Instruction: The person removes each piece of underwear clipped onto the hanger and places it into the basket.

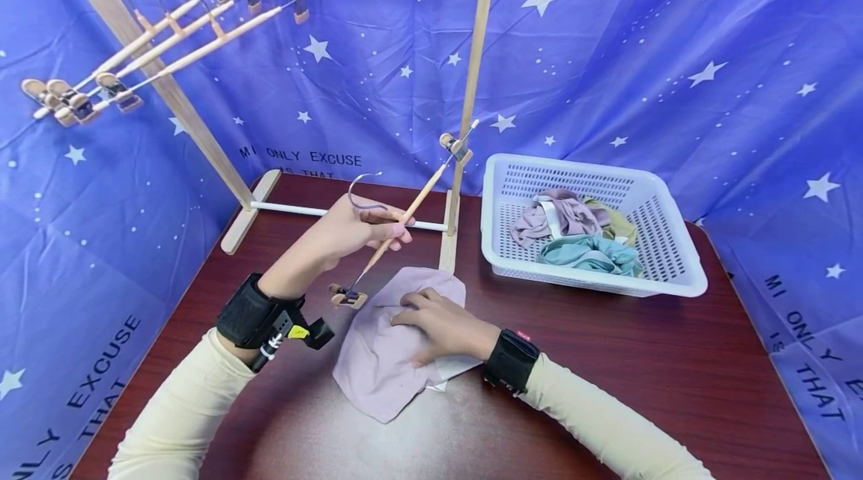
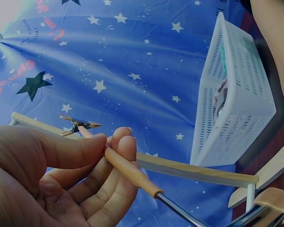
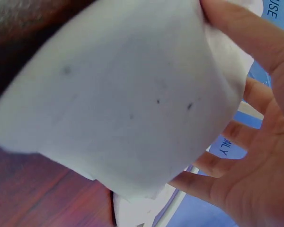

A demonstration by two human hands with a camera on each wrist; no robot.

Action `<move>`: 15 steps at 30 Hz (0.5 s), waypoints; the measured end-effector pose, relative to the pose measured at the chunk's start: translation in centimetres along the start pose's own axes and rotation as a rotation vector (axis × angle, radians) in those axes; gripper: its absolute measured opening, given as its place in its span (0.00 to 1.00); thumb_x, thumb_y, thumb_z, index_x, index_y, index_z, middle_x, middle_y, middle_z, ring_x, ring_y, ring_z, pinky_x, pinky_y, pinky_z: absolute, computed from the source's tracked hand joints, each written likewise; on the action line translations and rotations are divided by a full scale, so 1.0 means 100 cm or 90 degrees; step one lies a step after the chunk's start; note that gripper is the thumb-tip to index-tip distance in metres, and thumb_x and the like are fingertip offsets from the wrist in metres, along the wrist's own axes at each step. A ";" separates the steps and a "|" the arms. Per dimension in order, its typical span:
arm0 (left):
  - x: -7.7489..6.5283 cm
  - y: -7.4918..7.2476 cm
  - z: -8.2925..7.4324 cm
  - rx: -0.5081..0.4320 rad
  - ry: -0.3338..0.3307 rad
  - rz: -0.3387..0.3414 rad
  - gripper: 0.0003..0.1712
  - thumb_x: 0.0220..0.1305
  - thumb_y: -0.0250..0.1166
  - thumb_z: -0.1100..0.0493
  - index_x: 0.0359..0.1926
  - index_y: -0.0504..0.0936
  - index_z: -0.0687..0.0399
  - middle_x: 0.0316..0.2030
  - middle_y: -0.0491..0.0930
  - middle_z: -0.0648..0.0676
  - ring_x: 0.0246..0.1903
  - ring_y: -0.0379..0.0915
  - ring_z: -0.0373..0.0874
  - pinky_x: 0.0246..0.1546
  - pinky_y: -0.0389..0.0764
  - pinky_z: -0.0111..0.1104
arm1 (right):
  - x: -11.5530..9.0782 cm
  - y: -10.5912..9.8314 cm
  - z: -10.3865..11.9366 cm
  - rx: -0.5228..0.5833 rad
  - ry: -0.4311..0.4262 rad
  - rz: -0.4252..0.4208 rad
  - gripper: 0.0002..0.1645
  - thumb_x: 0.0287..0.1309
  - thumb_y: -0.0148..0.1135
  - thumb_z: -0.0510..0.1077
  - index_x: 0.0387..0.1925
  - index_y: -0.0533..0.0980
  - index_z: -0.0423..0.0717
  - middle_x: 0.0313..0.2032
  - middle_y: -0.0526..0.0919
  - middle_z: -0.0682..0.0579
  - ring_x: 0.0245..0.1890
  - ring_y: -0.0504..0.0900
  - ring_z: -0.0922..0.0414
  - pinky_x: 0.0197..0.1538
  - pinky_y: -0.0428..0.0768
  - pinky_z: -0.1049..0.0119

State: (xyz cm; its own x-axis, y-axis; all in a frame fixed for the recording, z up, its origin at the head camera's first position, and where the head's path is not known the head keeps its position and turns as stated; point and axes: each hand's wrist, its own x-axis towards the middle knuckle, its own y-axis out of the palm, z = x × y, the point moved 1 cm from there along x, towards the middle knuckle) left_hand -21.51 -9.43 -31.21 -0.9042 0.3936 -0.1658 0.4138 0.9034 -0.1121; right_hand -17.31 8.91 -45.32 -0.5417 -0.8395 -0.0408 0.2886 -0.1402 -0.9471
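My left hand (image 1: 360, 229) holds a wooden clip hanger (image 1: 421, 194) by its bar, pinched between thumb and fingers. The hanger slants over the table, its metal hook pointing up, with a clip at each end. The lower clip (image 1: 348, 296) overlaps the edge of a lilac cloth (image 1: 384, 360) in the head view. My right hand (image 1: 445, 326) grips this cloth, fingers spread across it. In the right wrist view the cloth (image 3: 132, 104) fills the middle, pale with a few dark specks, and hides the fingertips behind its edge.
At the back right a white basket (image 1: 495, 240) holds a lilac, a teal and an olive cloth piece. A wooden rack (image 1: 475, 53) stands behind the hands, with several clip hangers (image 1: 182, 34) on its top bar at left. A starry blue curtain (image 1: 607, 46) surrounds the table.
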 end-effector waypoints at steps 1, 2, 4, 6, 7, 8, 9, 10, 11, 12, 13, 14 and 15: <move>0.000 0.000 0.000 -0.001 -0.001 0.001 0.16 0.62 0.60 0.68 0.51 0.77 0.71 0.30 0.85 0.55 0.28 0.81 0.41 0.38 0.82 0.36 | 0.000 0.000 0.000 0.002 -0.002 -0.005 0.41 0.32 0.77 0.57 0.55 0.76 0.58 0.55 0.72 0.49 0.52 0.70 0.51 0.53 0.73 0.57; 0.000 0.000 0.001 -0.005 -0.001 0.003 0.16 0.62 0.60 0.69 0.51 0.77 0.72 0.30 0.85 0.55 0.28 0.81 0.41 0.38 0.82 0.36 | 0.001 0.001 0.000 -0.001 -0.001 -0.010 0.39 0.33 0.77 0.57 0.53 0.77 0.58 0.54 0.73 0.50 0.51 0.70 0.51 0.53 0.73 0.58; 0.000 0.000 0.001 -0.013 -0.002 0.005 0.16 0.62 0.59 0.69 0.51 0.76 0.73 0.30 0.85 0.55 0.28 0.81 0.40 0.38 0.82 0.35 | 0.002 0.002 -0.001 -0.006 -0.002 -0.021 0.33 0.37 0.75 0.53 0.51 0.78 0.58 0.52 0.74 0.51 0.49 0.71 0.52 0.51 0.73 0.59; 0.000 0.000 0.002 -0.019 -0.002 0.004 0.16 0.62 0.59 0.70 0.51 0.77 0.73 0.29 0.85 0.56 0.27 0.81 0.40 0.36 0.83 0.34 | 0.003 0.003 -0.002 -0.017 -0.004 -0.033 0.27 0.40 0.73 0.49 0.48 0.79 0.57 0.49 0.75 0.53 0.46 0.71 0.53 0.50 0.73 0.60; 0.000 0.000 0.002 -0.022 -0.001 0.003 0.16 0.62 0.59 0.70 0.50 0.77 0.73 0.30 0.85 0.56 0.27 0.81 0.40 0.36 0.83 0.34 | 0.004 0.003 -0.002 -0.027 -0.005 -0.041 0.24 0.42 0.71 0.48 0.46 0.79 0.56 0.48 0.76 0.53 0.45 0.72 0.53 0.49 0.73 0.61; 0.000 0.000 0.002 -0.024 0.000 0.004 0.15 0.62 0.59 0.70 0.50 0.77 0.73 0.30 0.85 0.57 0.27 0.81 0.41 0.36 0.83 0.34 | 0.005 0.004 -0.002 -0.038 -0.007 -0.048 0.22 0.42 0.70 0.46 0.44 0.79 0.56 0.46 0.76 0.54 0.43 0.72 0.54 0.48 0.72 0.61; 0.000 0.000 0.002 -0.024 0.001 0.003 0.15 0.62 0.59 0.70 0.50 0.77 0.73 0.30 0.85 0.57 0.27 0.81 0.41 0.36 0.83 0.34 | 0.006 0.004 -0.003 -0.046 -0.010 -0.056 0.20 0.43 0.68 0.44 0.43 0.79 0.56 0.45 0.76 0.54 0.41 0.72 0.54 0.46 0.72 0.62; 0.000 0.000 0.002 -0.025 0.001 0.002 0.15 0.62 0.59 0.70 0.50 0.78 0.72 0.30 0.85 0.57 0.27 0.81 0.41 0.36 0.83 0.34 | 0.006 0.004 -0.003 -0.051 -0.013 -0.062 0.18 0.43 0.68 0.43 0.41 0.79 0.55 0.43 0.76 0.54 0.40 0.72 0.54 0.45 0.72 0.62; 0.000 0.000 0.002 -0.025 0.001 0.001 0.15 0.62 0.59 0.70 0.50 0.78 0.72 0.30 0.85 0.57 0.27 0.81 0.41 0.36 0.83 0.34 | 0.007 0.003 -0.003 -0.057 -0.016 -0.067 0.17 0.43 0.67 0.42 0.40 0.79 0.55 0.42 0.76 0.54 0.38 0.72 0.54 0.43 0.72 0.63; 0.000 0.000 0.003 -0.024 0.000 0.001 0.15 0.62 0.60 0.69 0.49 0.78 0.72 0.30 0.85 0.57 0.27 0.81 0.41 0.36 0.83 0.34 | 0.008 0.003 -0.003 -0.061 -0.020 -0.071 0.15 0.43 0.67 0.42 0.38 0.79 0.54 0.41 0.76 0.54 0.37 0.71 0.55 0.42 0.71 0.63; 0.001 0.000 0.003 -0.022 0.000 0.000 0.15 0.62 0.60 0.69 0.49 0.78 0.71 0.30 0.85 0.57 0.27 0.81 0.41 0.36 0.83 0.34 | 0.008 0.002 -0.003 -0.064 -0.022 -0.074 0.14 0.43 0.67 0.41 0.37 0.79 0.54 0.40 0.76 0.54 0.36 0.71 0.55 0.42 0.71 0.64; 0.001 0.000 0.003 -0.020 -0.002 -0.001 0.15 0.62 0.60 0.68 0.49 0.78 0.71 0.30 0.85 0.56 0.28 0.81 0.41 0.36 0.83 0.35 | 0.009 0.002 -0.003 -0.064 -0.025 -0.077 0.14 0.43 0.67 0.40 0.36 0.79 0.53 0.39 0.76 0.54 0.36 0.71 0.55 0.41 0.71 0.64; 0.001 -0.001 0.004 -0.017 -0.003 -0.003 0.15 0.62 0.60 0.68 0.49 0.78 0.71 0.30 0.85 0.55 0.28 0.81 0.41 0.36 0.83 0.34 | 0.010 0.001 -0.003 -0.064 -0.026 -0.077 0.14 0.43 0.67 0.40 0.36 0.79 0.53 0.38 0.76 0.54 0.35 0.71 0.55 0.41 0.71 0.64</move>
State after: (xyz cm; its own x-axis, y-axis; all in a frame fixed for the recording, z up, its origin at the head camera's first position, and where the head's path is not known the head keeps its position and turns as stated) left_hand -21.56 -9.51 -31.58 -0.9058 0.3881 -0.1703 0.4060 0.9098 -0.0863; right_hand -18.01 8.24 -45.53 -0.5347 -0.8405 0.0870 0.1411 -0.1903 -0.9715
